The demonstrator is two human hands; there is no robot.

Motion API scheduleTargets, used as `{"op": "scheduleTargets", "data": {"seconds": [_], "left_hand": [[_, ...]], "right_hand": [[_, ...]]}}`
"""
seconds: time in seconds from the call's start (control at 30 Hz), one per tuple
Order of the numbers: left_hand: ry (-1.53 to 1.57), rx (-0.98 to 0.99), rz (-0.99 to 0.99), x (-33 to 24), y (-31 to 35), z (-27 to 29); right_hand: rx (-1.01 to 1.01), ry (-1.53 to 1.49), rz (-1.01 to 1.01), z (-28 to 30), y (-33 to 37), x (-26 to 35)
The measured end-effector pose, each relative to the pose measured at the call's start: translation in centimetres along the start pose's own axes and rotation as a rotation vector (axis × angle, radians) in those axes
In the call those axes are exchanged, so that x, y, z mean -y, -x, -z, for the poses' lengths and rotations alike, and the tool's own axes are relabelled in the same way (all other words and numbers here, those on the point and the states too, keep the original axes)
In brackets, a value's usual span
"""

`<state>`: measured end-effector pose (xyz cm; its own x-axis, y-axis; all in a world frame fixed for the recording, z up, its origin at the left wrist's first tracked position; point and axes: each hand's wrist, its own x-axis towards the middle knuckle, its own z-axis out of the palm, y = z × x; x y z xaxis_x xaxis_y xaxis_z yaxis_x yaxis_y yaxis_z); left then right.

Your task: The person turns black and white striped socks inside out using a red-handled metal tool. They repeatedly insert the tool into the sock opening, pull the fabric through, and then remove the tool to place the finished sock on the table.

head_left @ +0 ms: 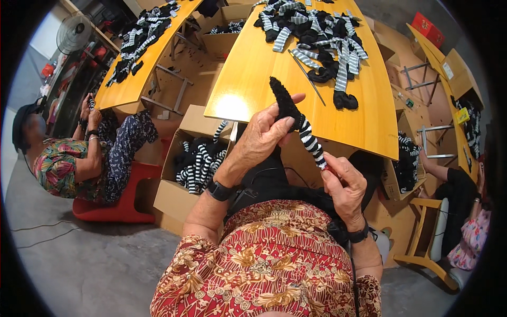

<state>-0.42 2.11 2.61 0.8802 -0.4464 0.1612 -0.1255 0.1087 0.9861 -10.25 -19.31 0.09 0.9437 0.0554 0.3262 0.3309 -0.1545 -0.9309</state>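
Floor (47,253), grey, extends left of the central table (248,68), whose smooth yellow top carries a heap of socks (303,37) over its far part. Left of this table stands a second yellow table (119,95), with a seated person (63,164) at its near end. A cardboard box (177,199), filled with a striped bundle (200,164), sits off the central table's near left corner. Both forearms (227,171) rise and converge toward that table's near edge. The left hand (264,132), the higher, holds the held sock (310,140) near its black end between thumb and fingers, one finger extended beyond; the right hand (346,182), short of the edge, pinches the striped end between thumb and forefinger. The held sock slants across the table's near edge, black end uppermost.
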Motion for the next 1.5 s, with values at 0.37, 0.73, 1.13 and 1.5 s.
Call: {"op": "scheduleTargets", "data": {"seconds": [0.37,0.73,1.13,1.5], "left_hand": [[0.172,-0.271,-0.124,2.6,-1.1,1.5],[0.054,-0.021,0.048,0.3,-1.0,2.6],[-0.033,0.101,0.039,0.7,-0.6,2.1],[-0.026,0.038,0.013,1.1,0.9,1.7]], "right_hand": [[0.158,-0.129,-0.208,2.0,-0.7,0.7],[0.272,-0.818,-0.669,4.1,-2.6,-0.9],[0.116,-0.632,-0.504,2.3,-1.3,0.1],[0.083,0.192,0.105,-1.0,-1.5,0.8]]}}
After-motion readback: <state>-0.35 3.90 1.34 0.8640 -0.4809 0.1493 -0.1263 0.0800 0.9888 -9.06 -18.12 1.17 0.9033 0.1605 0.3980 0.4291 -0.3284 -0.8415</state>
